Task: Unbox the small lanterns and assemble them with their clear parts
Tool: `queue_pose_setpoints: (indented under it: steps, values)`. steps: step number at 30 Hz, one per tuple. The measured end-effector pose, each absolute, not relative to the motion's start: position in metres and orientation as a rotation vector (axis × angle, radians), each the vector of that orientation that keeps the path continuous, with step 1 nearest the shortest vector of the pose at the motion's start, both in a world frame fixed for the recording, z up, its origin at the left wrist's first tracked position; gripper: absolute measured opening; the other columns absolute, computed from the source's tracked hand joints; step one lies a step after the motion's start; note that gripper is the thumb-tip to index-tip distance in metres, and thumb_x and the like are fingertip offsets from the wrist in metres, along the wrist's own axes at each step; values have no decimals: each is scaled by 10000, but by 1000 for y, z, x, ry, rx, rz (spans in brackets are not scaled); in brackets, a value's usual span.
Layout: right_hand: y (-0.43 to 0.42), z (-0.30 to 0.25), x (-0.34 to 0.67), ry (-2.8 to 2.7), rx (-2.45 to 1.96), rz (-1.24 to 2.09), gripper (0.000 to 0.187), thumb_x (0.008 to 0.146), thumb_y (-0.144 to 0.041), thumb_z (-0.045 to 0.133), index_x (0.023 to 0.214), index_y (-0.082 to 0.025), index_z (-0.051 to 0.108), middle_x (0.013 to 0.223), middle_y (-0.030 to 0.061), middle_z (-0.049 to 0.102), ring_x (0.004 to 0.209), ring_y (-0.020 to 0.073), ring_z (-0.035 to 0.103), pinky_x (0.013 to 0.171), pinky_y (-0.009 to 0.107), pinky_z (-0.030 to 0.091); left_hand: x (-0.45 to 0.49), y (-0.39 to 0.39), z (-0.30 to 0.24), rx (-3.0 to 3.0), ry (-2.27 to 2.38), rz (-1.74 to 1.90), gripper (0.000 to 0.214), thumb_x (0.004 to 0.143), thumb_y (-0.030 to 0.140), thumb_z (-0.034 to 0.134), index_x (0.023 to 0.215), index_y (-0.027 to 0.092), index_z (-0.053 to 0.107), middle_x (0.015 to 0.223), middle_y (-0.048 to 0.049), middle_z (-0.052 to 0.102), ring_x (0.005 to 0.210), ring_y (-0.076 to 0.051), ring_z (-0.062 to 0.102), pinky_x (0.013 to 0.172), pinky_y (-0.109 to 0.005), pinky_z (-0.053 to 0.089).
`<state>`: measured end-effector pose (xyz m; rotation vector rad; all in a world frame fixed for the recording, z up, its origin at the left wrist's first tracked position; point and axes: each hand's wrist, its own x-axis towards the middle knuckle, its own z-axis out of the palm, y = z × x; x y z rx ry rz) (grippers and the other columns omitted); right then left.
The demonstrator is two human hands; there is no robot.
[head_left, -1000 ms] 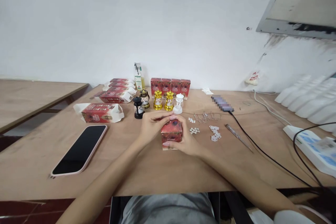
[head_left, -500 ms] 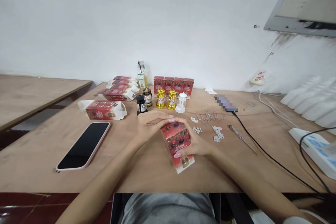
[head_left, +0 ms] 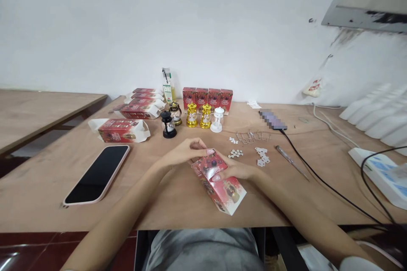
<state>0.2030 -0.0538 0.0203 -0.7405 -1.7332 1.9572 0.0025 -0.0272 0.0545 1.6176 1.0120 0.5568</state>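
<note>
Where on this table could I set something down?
Bare wood flanks the pink-edged phone, out to the left edge of the table and across to the left forearm. It's crowded beyond the left hand, where lanterns stand before upright red boxes; small parts lie beside the screwdriver.

Soft, even light brightens the white wall (head_left: 127, 29) before me; sheen whitens my red box (head_left: 222, 195), glare streaks the floor tiles (head_left: 32, 254), and pixelation masks the cabled smartphone's screen (head_left: 271, 120).

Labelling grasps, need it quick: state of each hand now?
Left hand: partly curled, touching the upper end of the red box; can't tell if gripping.
Right hand: closed on the red box, holding it.
</note>
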Motion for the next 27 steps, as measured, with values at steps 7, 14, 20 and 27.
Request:
queue_pose_setpoints:
  steps: [7, 14, 20, 27]
  values:
    - [-51, 18, 204, -1768, -706, 1938, 884, 634, -317, 786, 1374, -284, 302, 1244, 39, 506, 1054, 173, 526, 922, 318, 410, 1, -28, 56, 1550, 1003, 553, 360, 638, 461, 709, 795, 161, 585, 703, 0, 645, 590, -124, 593, 521, -218, 456]
    - [-51, 24, 203, -1817, -652, 1869, 875, 655, -286, 774, 1390, -283, 301, 1276, 36, 510, 1122, 182, 517, 963, 328, 408, -1, -27, 56, 1539, 965, 604, 330, 634, 409, 730, 829, 164, 627, 827, -50, 706, 643, -143, 638, 526, -220, 475]
    - [-41, 25, 211, -1740, -656, 1700, 737, 694, -366, 738, 1335, -261, 391, 1279, 62, 525, 1183, 212, 489, 983, 364, 398, -3, -26, 63, 1496, 1069, 847, 360, 598, 402, 759, 840, 146, 682, 792, -78, 721, 630, -155, 640, 518, -230, 459]
    - [-38, 29, 215, -1777, -818, 1619, 786, 631, -344, 789, 1316, -263, 412, 1321, 61, 500, 1170, 229, 507, 975, 386, 420, -7, -19, 61, 1419, 1107, 1094, 379, 599, 422, 765, 842, 140, 697, 802, -79, 724, 613, -146, 628, 529, -239, 474]
